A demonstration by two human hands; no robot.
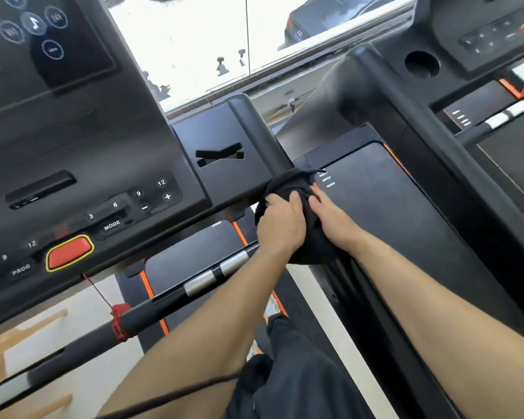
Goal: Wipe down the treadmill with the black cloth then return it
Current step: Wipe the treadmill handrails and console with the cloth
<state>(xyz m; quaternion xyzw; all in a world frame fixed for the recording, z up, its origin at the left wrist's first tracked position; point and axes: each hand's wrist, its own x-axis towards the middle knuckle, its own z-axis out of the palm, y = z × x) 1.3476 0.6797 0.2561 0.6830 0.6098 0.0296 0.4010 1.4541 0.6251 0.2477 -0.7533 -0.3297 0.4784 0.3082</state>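
Clasping bunched soft black cloth (294,189) round smooth tubular handrail (260,137): left hand (280,223), right hand (330,219), grips closed.

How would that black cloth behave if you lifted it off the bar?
Probably floppy: the cloth bunches and folds around the handrail under both hands, left and right. Likely light, since it drapes loosely. It should not roll or slide far, being soft fabric.
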